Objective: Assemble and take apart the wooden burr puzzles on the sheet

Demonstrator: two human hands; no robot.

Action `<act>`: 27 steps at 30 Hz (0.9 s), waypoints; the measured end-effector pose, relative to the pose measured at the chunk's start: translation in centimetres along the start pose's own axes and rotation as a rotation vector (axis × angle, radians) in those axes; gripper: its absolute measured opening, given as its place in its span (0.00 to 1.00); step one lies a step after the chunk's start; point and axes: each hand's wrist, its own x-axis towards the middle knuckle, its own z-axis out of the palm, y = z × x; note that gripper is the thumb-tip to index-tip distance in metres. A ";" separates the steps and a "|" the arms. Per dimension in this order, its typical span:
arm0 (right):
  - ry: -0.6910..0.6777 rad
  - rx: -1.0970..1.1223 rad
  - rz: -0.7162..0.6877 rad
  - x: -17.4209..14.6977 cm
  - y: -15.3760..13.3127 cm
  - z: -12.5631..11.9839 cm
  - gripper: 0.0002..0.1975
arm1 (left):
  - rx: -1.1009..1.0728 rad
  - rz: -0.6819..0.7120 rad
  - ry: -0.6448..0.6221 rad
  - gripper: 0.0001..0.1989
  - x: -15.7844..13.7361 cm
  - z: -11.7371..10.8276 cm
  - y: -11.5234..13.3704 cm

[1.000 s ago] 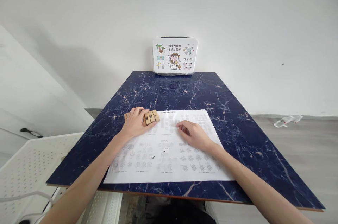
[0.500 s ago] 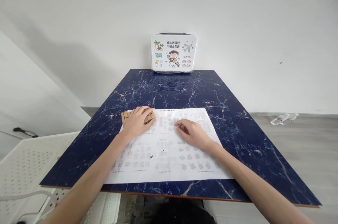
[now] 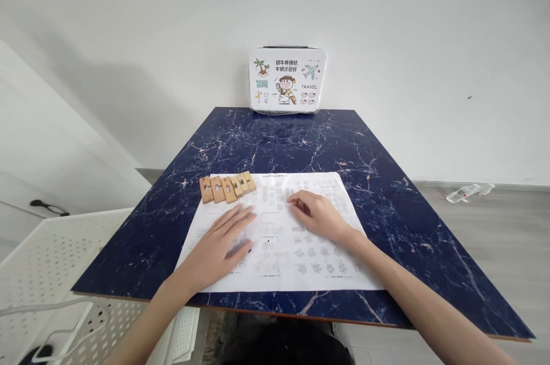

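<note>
We had our L hand [image 3: 224, 243] palm-down over the near-L part of the printed sheet [image 3: 275, 283], fingers spread, nothing gripped that we could see; couldn't tell if it touched the sheet. Our R hand [image 3: 318, 217] was over the sheet's R half, fingers curled, tips nr its middle; couldn't tell if anything was pinched there. The two hands were well apart. The notched wooden pcs [image 3: 231, 196], approx. six, lay side by side in a slanted row at the sheet's far-L corner, leftmost pc partly past its edge, all just beyond our L fingertips. Under the sheet was the dark blue marbled tabletop [image 3: 296, 150]. Well beyond the sheet we saw a white case [image 3: 287, 81] w/ cartoon prints, upright. Off to the sheet's R, lower down, lay a clear bottle [image 3: 466, 193]; off to its L, a white perforated surface [image 3: 55, 247].
</note>
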 end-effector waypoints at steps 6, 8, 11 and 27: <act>-0.002 0.015 0.014 -0.1 -0.1 0.0 0.09 | -0.048 -0.139 0.143 0.24 -2.6 -0.2 -2.4; 0.001 0.014 0.017 -0.1 -0.2 0.0 0.09 | -0.086 -0.187 0.187 0.24 -2.7 -0.2 -2.6; 0.005 0.005 0.014 -0.1 -0.3 0.0 0.09 | -0.125 -0.233 0.234 0.23 -2.5 -0.1 -2.5; 0.005 0.015 0.008 -0.2 -0.1 0.0 0.08 | 0.126 -0.251 0.248 0.35 -1.6 -0.1 -3.1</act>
